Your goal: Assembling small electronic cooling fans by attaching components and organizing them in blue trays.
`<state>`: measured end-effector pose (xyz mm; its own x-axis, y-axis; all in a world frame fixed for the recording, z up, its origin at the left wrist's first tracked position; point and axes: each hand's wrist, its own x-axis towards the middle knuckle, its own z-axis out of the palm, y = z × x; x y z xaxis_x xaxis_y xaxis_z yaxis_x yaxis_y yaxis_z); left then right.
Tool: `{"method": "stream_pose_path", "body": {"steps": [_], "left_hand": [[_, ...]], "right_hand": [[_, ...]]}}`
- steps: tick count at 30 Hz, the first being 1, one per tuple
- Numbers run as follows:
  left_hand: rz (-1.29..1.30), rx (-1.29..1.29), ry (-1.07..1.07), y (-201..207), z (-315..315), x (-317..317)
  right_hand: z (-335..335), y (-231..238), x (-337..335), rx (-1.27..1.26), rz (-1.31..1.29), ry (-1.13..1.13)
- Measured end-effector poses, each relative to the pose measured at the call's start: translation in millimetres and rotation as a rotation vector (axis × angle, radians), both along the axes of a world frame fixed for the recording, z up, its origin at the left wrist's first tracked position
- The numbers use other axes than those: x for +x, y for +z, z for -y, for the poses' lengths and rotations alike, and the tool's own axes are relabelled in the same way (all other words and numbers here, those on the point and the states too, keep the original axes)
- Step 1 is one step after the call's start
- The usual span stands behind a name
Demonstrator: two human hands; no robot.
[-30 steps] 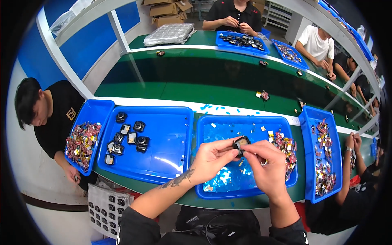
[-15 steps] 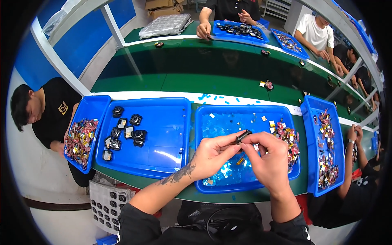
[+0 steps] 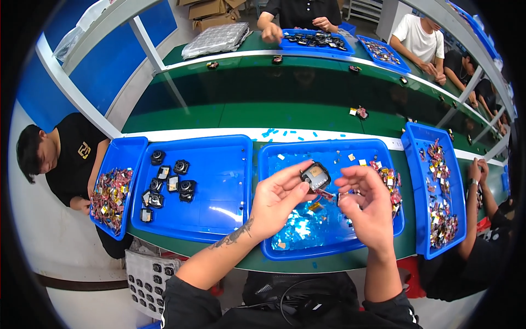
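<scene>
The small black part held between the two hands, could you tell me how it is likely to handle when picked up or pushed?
The small black part is probably light: the left hand holds it up by its fingertips alone. It looks like a stiff, boxy shell, so it should keep its shape. The thin red lead at its lower edge, toward the right hand, may bend or snag.

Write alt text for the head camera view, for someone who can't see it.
Two bare hands meet over a blue tray littered with clear film scraps: the left hand pinches a small black square part, and the right hand hovers half-closed beside it. Another blue tray to the left holds similar black parts, and other people work around the green bench.
</scene>
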<state>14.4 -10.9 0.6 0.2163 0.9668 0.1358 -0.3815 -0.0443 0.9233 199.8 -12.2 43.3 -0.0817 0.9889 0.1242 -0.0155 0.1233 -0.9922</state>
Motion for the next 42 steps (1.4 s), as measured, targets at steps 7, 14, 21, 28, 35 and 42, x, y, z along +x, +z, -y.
{"method": "stream_pose_path", "body": {"steps": [7,14,21,28,35,42], "left_hand": [[-0.642,0.595,0.174,1,-1,-4],[-0.690,0.633,0.315,4,5,6],[-0.696,0.611,0.258,4,6,3],[-0.208,0.013,0.007,-5,7,6],[-0.164,-0.060,-0.019,-7,9,6],[-0.057,-0.015,0.006,-10,7,9]], "right_hand": [[1,-15,7,-0.133,-0.084,0.117],[0,-5,15,-0.319,-0.171,0.238],[0,-8,25,0.105,0.221,0.186],[0,-16,17,-0.116,-0.052,0.216],[6,-21,-7,0.098,0.099,-0.003],[6,-22,-8,0.006,0.013,0.005]]}}
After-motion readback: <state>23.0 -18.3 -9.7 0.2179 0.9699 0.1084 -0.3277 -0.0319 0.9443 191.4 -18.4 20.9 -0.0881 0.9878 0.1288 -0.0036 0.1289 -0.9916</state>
